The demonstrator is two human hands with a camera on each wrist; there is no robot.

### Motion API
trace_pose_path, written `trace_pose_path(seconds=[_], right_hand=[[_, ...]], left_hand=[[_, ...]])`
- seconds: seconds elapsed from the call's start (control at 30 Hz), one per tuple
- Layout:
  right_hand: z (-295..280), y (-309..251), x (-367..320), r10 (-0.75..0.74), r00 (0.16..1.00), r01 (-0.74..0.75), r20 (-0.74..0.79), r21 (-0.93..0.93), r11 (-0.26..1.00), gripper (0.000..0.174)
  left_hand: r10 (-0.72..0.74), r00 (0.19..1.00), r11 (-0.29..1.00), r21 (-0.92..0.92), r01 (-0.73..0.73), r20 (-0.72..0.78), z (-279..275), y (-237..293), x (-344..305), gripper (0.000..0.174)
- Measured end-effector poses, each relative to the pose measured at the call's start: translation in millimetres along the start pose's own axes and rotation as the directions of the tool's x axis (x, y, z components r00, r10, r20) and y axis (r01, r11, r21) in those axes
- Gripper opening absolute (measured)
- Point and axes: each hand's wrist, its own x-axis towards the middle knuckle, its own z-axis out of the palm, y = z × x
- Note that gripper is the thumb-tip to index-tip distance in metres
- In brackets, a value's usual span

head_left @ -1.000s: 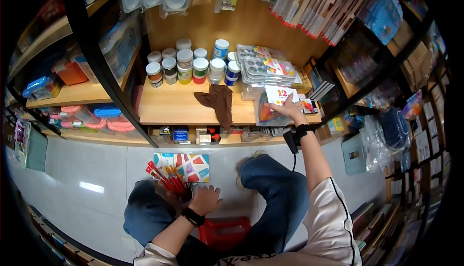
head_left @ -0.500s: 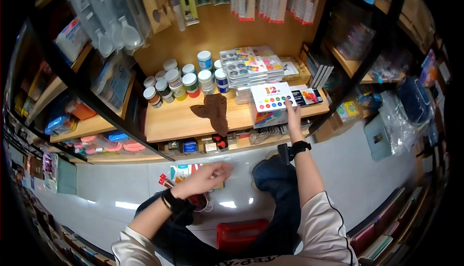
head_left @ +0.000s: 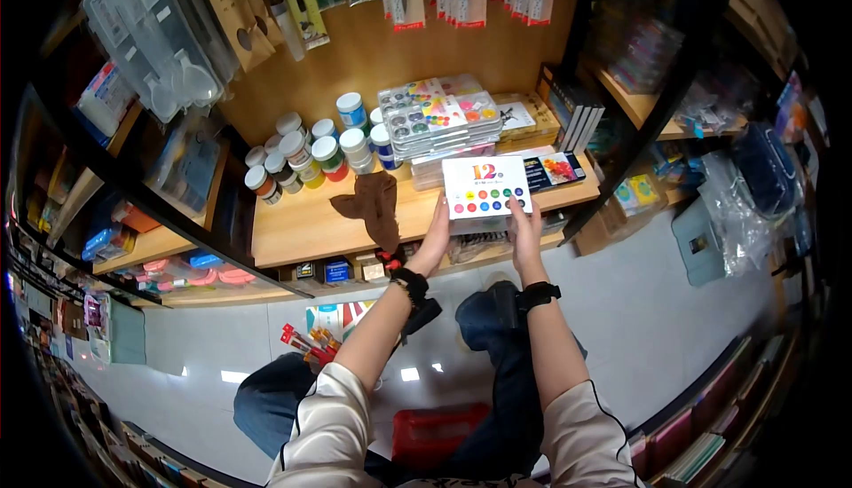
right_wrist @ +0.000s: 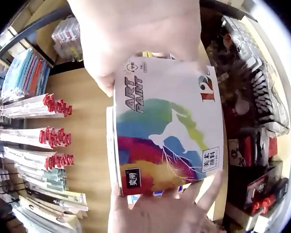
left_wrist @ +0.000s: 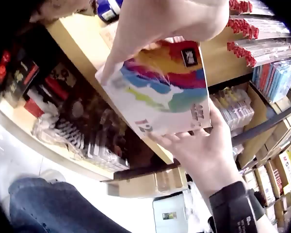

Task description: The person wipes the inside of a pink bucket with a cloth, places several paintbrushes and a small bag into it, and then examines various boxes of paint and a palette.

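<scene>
Both hands hold an art paint box [head_left: 486,188] at the front of the wooden shelf. Its white top carries a "12" and rows of coloured dots; a side face with "ART PAINT" and colourful strokes shows in the right wrist view. My left hand [head_left: 433,238] grips the left end, and my right hand [head_left: 525,235] grips the right end with the thumb up on the top's near corner. Seen in the left wrist view, the right hand's fingers [left_wrist: 184,138] wrap the box edge. The box's underside is hidden in the head view.
Paint jars [head_left: 302,160] and a brown cloth [head_left: 368,207] sit left on the shelf [head_left: 293,235]. Stacked paint palettes [head_left: 439,120] stand behind the box, a dark box [head_left: 555,170] beside it. Brushes [head_left: 311,344] and a red stool [head_left: 435,435] are below.
My left hand has risen from beside the brushes to the box's left end and grips it. The right hand's spread fingers on the top have shifted to grip the right end.
</scene>
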Motion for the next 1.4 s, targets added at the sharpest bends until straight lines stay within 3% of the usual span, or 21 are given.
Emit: trace_pose_path(seconds=[0.17, 0.23, 0.37, 0.5, 0.57, 0.63, 0.7, 0.77, 0.83, 0.9, 0.97, 1.0, 1.07, 1.13, 1.17, 1.2, 1.23, 1.3, 1.33, 1.37, 1.4], right_hand=[[1, 0, -43, 0.083, 0.995, -0.082, -0.059, 0.024, 0.996, 0.043], [-3, 7, -82, 0.183, 0.982, -0.184, -0.051, -0.027, 0.983, 0.038], [-11, 44, -171, 0.246, 0.968, -0.240, -0.050, 0.106, 0.965, 0.036], [-31, 98, -241, 0.420, 0.907, -0.419, -0.037, 0.029, 0.908, 0.038], [-41, 128, -263, 0.478, 0.878, -0.478, -0.028, -0.099, 0.873, 0.040], [-55, 147, -274, 0.658, 0.753, -0.638, -0.022, -0.271, 0.721, 0.043], [-74, 174, -290, 0.671, 0.741, -0.644, -0.024, -0.307, 0.700, 0.040], [-83, 200, -292, 0.682, 0.732, -0.646, -0.018, -0.338, 0.684, 0.037], [-81, 211, -288, 0.668, 0.734, -0.637, -0.118, -0.461, 0.618, 0.039], [-75, 222, -283, 0.678, 0.724, -0.660, -0.131, -0.421, 0.623, 0.042], [-73, 231, -281, 0.614, 0.778, -0.597, -0.134, -0.465, 0.654, 0.045], [-75, 241, -281, 0.617, 0.775, -0.599, -0.134, -0.467, 0.650, 0.045], [-82, 264, -281, 0.522, 0.853, -0.434, 0.006, -0.549, 0.715, 0.046], [-75, 259, -286, 0.558, 0.830, -0.429, -0.002, -0.640, 0.637, 0.045], [-72, 255, -289, 0.590, 0.807, -0.418, -0.013, -0.719, 0.555, 0.043], [-73, 254, -290, 0.703, 0.711, -0.435, -0.006, -0.790, 0.432, 0.040], [-73, 252, -293, 0.698, 0.716, -0.446, -0.024, -0.785, 0.430, 0.040], [-66, 249, -309, 0.701, 0.638, -0.309, 0.320, -0.727, 0.613, 0.037], [-64, 253, -313, 0.678, 0.647, -0.394, 0.349, -0.609, 0.689, 0.037], [-63, 260, -315, 0.644, 0.665, -0.458, 0.379, -0.474, 0.752, 0.037], [-67, 269, -315, 0.640, 0.684, -0.447, 0.350, -0.493, 0.747, 0.040]], left_hand=[[0.025, 0.998, 0.999, -0.033, -0.027, -0.062, -2, -19, -24, 0.060], [0.137, 0.975, 0.991, 0.023, -0.135, -0.175, -10, -40, -51, 0.057], [0.239, 0.931, 0.971, 0.054, -0.233, -0.277, -27, -90, -135, 0.046], [-0.025, 0.893, 0.994, -0.105, -0.025, -0.448, -55, -190, -207, 0.052], [-0.190, 0.863, 0.956, -0.288, 0.054, -0.469, -56, -195, -242, 0.054], [-0.184, 0.835, 0.957, -0.288, 0.033, -0.519, -65, -242, -257, 0.055], [-0.338, 0.814, 0.896, -0.425, 0.126, -0.473, -71, -259, -273, 0.055], [-0.380, 0.789, 0.893, -0.413, 0.177, -0.482, -75, -270, -279, 0.057], [-0.461, 0.730, 0.882, -0.349, 0.315, -0.505, -80, -280, -274, 0.059], [-0.497, 0.708, 0.865, -0.354, 0.356, -0.502, -89, -292, -264, 0.057], [-0.324, 0.827, 0.932, -0.306, 0.195, -0.459, -103, -327, -251, 0.056], [-0.311, 0.832, 0.936, -0.301, 0.184, -0.460, -110, -342, -248, 0.053], [-0.294, 0.817, 0.950, -0.247, 0.192, -0.497, -115, -334, -249, 0.053], [-0.283, 0.805, 0.958, -0.195, 0.210, -0.521, -116, -344, -250, 0.054], [-0.201, 0.761, 0.960, 0.031, 0.278, -0.616, -116, -356, -251, 0.056], [-0.094, 0.726, 0.902, 0.251, 0.352, -0.681, -113, -358, -254, 0.058], [-0.099, 0.739, 0.900, 0.256, 0.352, -0.666, -111, -359, -256, 0.058], [-0.248, 0.816, 0.703, 0.483, 0.522, -0.522, -111, -357, -262, 0.065], [-0.087, 0.853, 0.660, 0.612, 0.436, -0.514, -116, -368, -265, 0.063], [-0.072, 0.837, 0.929, 0.269, 0.255, -0.543, -119, -373, -262, 0.055], [-0.063, 0.829, 0.976, 0.138, 0.166, -0.555, -117, -352, -260, 0.046]])
